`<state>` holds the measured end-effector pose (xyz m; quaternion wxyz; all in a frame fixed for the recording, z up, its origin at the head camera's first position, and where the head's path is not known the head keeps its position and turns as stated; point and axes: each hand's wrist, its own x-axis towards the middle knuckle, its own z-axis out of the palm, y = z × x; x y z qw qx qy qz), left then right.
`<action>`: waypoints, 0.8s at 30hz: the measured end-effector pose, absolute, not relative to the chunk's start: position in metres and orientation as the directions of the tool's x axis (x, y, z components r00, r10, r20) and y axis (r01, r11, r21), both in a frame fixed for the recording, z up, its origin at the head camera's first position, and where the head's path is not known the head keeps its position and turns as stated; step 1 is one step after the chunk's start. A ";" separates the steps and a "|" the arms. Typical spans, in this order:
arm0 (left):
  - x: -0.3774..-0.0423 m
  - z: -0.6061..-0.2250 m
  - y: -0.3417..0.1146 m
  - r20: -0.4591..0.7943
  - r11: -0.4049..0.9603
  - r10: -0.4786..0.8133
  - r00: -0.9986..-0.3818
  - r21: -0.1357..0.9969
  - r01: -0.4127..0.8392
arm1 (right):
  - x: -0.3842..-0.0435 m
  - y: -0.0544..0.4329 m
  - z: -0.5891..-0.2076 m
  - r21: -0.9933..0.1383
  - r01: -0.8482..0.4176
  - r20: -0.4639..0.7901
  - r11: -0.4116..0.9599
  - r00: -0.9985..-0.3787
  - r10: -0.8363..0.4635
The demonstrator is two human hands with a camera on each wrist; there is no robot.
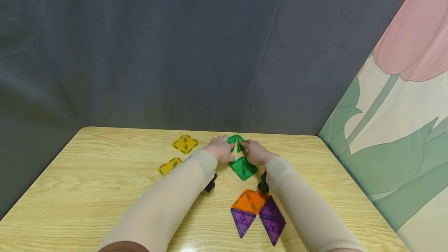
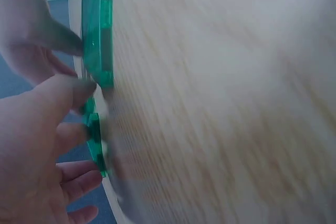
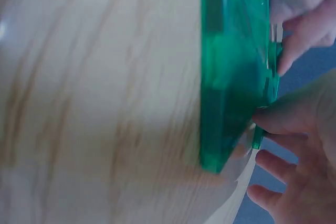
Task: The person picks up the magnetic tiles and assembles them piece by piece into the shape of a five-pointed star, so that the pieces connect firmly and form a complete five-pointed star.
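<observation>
My left hand is at the far side of the table, its thumb and fingers holding the edges of a green triangle tile. Opposite it, my right hand grips a second, narrow-looking green triangle tile. A thin wedge of bare wood shows between the two tiles, whose tips come close together at the far end. Nearer to me, a green diamond shape lies flat between the wrists. In the left wrist view, the left fingers reach along a green tile, low over the wood.
Two yellow diamond shapes lie to the left, the nearer one partly covered by the left sleeve. Close to me is an orange piece with purple triangles against it. A dark curtain hangs behind the table.
</observation>
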<state>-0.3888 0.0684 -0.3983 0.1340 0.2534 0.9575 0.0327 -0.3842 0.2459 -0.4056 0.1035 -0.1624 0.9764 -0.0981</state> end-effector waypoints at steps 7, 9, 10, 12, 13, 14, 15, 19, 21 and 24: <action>-0.392 -0.399 0.070 -0.269 0.865 0.502 -0.822 0.161 0.475 | -0.384 0.241 -0.401 -0.199 -0.272 -0.195 0.942 -0.930 -0.310; -0.393 -0.399 0.067 -0.272 0.858 0.514 -0.814 0.183 0.480 | -0.385 0.242 -0.401 -0.200 -0.261 -0.206 0.944 -0.931 -0.301; -0.394 -0.399 0.065 -0.274 0.855 0.519 -0.810 0.191 0.483 | -0.386 0.243 -0.401 -0.206 -0.251 -0.215 0.946 -0.931 -0.294; -0.394 -0.398 0.062 -0.276 0.851 0.525 -0.805 0.200 0.486 | -0.386 0.245 -0.402 -0.219 -0.235 -0.230 0.947 -0.931 -0.285; -0.394 -0.398 0.061 -0.276 0.847 0.531 -0.801 0.202 0.492 | -0.387 0.245 -0.402 -0.226 -0.228 -0.237 0.947 -0.930 -0.280; -0.393 -0.397 0.060 -0.276 0.846 0.532 -0.800 0.208 0.491 | -0.387 0.245 -0.402 -0.229 -0.222 -0.244 0.948 -0.930 -0.276; -0.392 -0.397 0.060 -0.275 0.846 0.532 -0.801 0.207 0.491 | -0.387 0.246 -0.402 -0.230 -0.220 -0.245 0.948 -0.930 -0.275; -0.390 -0.397 0.059 -0.255 0.846 0.533 -0.807 0.186 0.500 | -0.387 0.245 -0.404 -0.230 -0.224 -0.246 0.947 -0.928 -0.279; -0.390 -0.398 0.060 -0.248 0.848 0.529 -0.811 0.173 0.501 | -0.387 0.245 -0.404 -0.229 -0.229 -0.242 0.946 -0.928 -0.284; -0.393 -0.400 0.062 -0.242 0.852 0.524 -0.816 0.146 0.504 | -0.387 0.245 -0.405 -0.232 -0.230 -0.240 0.945 -0.928 -0.285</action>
